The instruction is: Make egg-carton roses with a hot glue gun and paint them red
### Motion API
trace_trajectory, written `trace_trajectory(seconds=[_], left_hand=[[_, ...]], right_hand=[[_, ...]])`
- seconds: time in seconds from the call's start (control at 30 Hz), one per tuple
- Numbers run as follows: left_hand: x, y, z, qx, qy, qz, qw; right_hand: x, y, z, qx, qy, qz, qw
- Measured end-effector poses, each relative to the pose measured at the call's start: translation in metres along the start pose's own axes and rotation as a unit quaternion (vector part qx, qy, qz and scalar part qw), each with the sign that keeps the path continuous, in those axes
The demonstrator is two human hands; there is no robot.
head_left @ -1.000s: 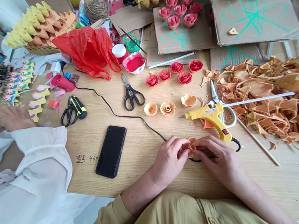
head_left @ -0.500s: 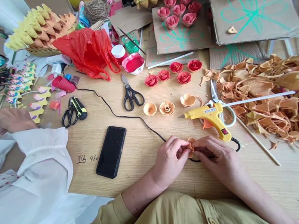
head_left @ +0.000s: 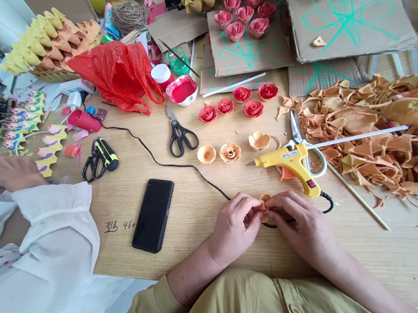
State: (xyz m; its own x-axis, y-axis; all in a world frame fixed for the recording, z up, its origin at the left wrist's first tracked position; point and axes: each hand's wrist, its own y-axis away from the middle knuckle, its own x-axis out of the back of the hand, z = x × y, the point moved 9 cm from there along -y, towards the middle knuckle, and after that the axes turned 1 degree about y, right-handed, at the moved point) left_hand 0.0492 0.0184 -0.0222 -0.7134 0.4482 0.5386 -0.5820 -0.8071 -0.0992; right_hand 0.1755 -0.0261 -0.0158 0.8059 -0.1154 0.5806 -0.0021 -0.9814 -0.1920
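Between my fingertips is a small orange petal piece [head_left: 265,207], cut from what looks like egg-carton card. My left hand [head_left: 239,225] pinches its left edge, while my right hand [head_left: 301,221] pinches it from the right; the fingers partly hide it. Just beyond lies a yellow glue gun [head_left: 287,160] with a white glue stick in it, resting over white-handled scissors [head_left: 318,160]. Further off are an orange cup-shaped flower [head_left: 206,154], an orange rose [head_left: 230,152] and another open orange flower [head_left: 259,140].
Red paper roses [head_left: 225,106] sit behind the orange flowers. Orange scraps [head_left: 364,137] heap at right beside a wooden stick [head_left: 358,196]. A phone [head_left: 153,215], black scissors [head_left: 179,134] and a bowl of red paint [head_left: 183,91] lie left. A co-worker's white sleeve [head_left: 56,218] reaches in.
The whole view has shifted slightly, so things appear a little further left. Both my hands keep pinching the petal piece with barely any movement.
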Motion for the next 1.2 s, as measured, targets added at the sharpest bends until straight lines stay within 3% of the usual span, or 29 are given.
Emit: trace_trajectory(seconds=[0.17,0.77,1.07,1.2], left_hand=[[-0.003,0.000,-0.003,0.007,0.001,-0.021,1.000],[-0.001,-0.001,0.001,0.011,-0.021,0.032,0.999],[-0.002,-0.001,0.006,-0.033,-0.038,0.001,0.999],[-0.004,-0.002,0.003,-0.024,-0.024,-0.012,0.999]], right_hand=[[0.000,0.000,-0.001,0.005,0.003,0.000,1.000],[-0.004,0.001,0.000,0.021,-0.016,-0.022,0.999],[0.001,-0.001,-0.003,0.023,0.001,0.006,1.000],[0.002,-0.001,-0.002,0.018,-0.007,0.007,1.000]])
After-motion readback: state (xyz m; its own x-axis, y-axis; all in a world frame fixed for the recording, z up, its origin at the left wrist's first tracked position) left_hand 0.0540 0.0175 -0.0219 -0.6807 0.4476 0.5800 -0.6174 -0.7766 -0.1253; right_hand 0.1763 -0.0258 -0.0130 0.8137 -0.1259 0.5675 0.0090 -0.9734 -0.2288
